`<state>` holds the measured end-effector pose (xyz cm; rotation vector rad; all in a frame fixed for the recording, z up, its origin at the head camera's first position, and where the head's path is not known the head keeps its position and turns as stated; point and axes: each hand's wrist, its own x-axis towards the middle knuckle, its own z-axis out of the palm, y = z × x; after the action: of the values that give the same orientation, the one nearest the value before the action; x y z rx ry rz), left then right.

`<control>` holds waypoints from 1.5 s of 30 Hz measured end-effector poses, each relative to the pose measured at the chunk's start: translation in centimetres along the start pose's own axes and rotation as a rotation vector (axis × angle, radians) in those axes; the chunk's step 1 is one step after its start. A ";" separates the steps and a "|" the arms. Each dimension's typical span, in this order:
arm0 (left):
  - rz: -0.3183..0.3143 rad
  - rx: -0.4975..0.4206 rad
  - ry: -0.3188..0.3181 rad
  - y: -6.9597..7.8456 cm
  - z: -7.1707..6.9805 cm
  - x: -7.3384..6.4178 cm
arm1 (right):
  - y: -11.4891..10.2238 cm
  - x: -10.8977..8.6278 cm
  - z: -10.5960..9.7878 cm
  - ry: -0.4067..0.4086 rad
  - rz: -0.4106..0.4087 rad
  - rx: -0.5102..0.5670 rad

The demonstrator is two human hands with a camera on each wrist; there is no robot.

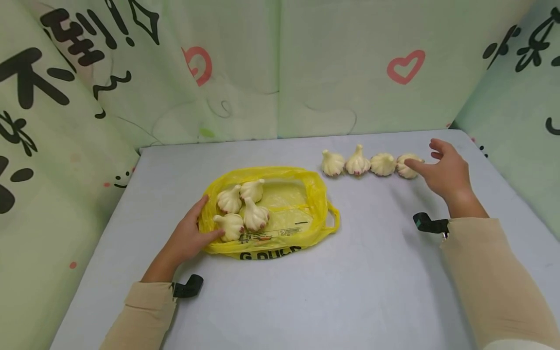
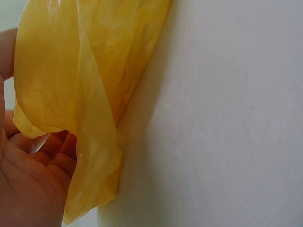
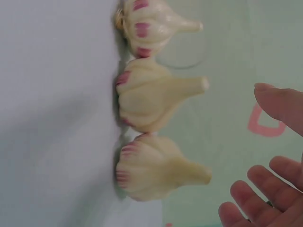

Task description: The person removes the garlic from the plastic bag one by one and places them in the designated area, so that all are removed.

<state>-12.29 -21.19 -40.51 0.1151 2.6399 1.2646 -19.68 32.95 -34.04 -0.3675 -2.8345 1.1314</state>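
A yellow plastic bag (image 1: 317,187) lies open-mouthed on the table, with several garlic bulbs (image 1: 255,216) inside its left half. My left hand (image 1: 185,238) grips the bag's left rim, thumb on the inner side and fingers outside. The left wrist view shows the yellow film (image 2: 52,71) hanging between thumb and fingers. At the back right, several more garlic bulbs (image 1: 358,163) stand in a row. My right hand (image 1: 450,172) hovers by the rightmost garlic bulb (image 1: 408,166), fingers spread apart and nothing held. In the right wrist view its fingers (image 3: 255,201) are separated from the bulbs' stems.
Both hands are over a white table (image 1: 306,301). Green printed curtains (image 1: 332,68) rise behind it and along the sides. A looped bag handle (image 1: 336,218) sticks out on the bag's right. Each wrist carries a small black camera (image 1: 188,287).
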 end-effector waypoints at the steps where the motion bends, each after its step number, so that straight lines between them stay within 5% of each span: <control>1: -0.001 0.001 0.000 0.0 0.0 0.0 | -0.3 -0.2 0.0 0.006 -0.009 0.009; 8: 0.006 0.010 0.003 -0.2 0.0 0.1 | -3.7 -2.3 1.1 0.026 -0.096 0.061; 21: 0.008 0.021 0.002 -0.2 0.0 0.2 | -8.5 -5.4 5.2 -0.146 -0.296 0.172; 45: 0.019 0.016 0.004 -0.2 0.0 0.1 | -12.1 -7.9 12.3 -0.401 -0.467 0.213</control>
<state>-12.43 -21.29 -40.63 0.1403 2.6585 1.2507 -16.22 14.29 -34.51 0.5670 -2.8243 1.4975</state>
